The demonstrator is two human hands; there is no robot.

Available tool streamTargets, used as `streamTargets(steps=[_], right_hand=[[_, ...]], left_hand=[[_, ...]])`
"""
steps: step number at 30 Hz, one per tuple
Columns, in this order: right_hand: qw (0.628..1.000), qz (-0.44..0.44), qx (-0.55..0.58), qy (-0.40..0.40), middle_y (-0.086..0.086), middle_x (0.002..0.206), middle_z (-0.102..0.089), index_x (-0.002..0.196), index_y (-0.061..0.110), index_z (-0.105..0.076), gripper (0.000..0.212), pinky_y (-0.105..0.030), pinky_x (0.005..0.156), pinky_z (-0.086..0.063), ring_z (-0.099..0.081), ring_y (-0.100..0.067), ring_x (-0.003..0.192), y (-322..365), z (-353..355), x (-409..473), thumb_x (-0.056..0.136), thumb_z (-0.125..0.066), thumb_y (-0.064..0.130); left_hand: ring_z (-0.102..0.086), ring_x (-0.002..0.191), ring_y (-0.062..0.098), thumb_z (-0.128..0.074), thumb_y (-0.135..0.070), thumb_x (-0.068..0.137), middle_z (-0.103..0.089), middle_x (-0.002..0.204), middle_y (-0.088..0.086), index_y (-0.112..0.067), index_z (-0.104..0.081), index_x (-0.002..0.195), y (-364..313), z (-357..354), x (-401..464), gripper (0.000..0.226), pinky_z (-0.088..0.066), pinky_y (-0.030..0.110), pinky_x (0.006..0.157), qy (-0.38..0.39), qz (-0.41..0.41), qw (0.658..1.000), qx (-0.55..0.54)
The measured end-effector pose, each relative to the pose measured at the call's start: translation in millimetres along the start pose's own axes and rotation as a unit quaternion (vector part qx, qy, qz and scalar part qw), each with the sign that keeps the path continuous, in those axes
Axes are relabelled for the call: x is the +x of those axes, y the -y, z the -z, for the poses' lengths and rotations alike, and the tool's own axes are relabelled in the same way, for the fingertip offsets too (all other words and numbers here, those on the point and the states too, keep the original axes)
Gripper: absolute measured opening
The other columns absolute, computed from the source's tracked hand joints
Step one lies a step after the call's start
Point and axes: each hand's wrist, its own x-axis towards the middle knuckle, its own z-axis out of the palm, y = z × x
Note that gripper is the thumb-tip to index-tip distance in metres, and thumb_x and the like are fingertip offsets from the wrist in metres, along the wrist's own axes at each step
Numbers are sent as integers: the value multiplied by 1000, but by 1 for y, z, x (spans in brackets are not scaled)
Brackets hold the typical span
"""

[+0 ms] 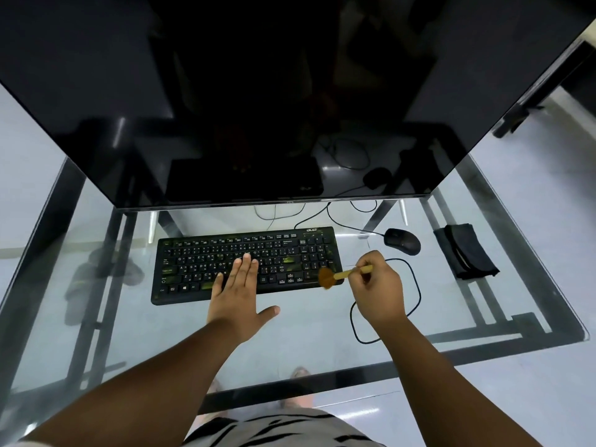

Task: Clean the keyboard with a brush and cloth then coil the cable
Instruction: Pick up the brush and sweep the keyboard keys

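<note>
A black keyboard (193, 266) lies on the glass desk (306, 321), below the monitor. My left hand (240, 290) rests flat on the middle keys, fingers together and thumb spread over the desk. My right hand (379, 287) grips a small wooden-handled brush (335, 275); its brown bristles touch the keyboard's right end near the number pad. A folded dark cloth (466, 251) lies at the right of the desk. A black cable (416, 285) loops on the glass around my right hand; another runs from the keyboard's back edge under the monitor.
A large dark monitor (274, 108) overhangs the back of the desk. A black mouse (403, 241) sits between the keyboard and the cloth. The desk's front rim (354, 374) runs below my forearms; shoes and floor show through the glass.
</note>
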Motion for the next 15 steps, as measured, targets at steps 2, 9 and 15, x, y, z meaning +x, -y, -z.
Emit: streamTargets(steps=[2, 9, 15], right_hand=[[999, -9, 34, -29, -1, 58, -53, 84, 18, -51, 12, -31, 49, -42, -46, -17, 49, -2, 4, 0, 86, -57, 7], [998, -11, 32, -58, -2, 55, -52, 82, 17, -51, 13, -30, 46, -42, -45, -16, 47, -7, 10, 0, 86, -58, 7], [987, 6, 158, -41, 1, 62, -56, 88, 19, -57, 11, -22, 47, -40, -43, -6, 46, 8, -1, 10, 92, -59, 9]], left_hand=[[23, 147, 16, -31, -78, 85, 28, 159, -1, -16, 17, 153, -3, 0, 1, 104, 5, 45, 121, 1, -3, 1000, 2], [22, 147, 15, -32, -79, 85, 27, 159, -2, -17, 18, 153, -9, -4, 4, 105, 5, 44, 121, 1, 0, 1000, -2], [22, 147, 16, -31, -78, 85, 27, 159, -2, -17, 17, 153, -8, -4, 3, 104, 4, 44, 121, -3, 0, 1000, 8]])
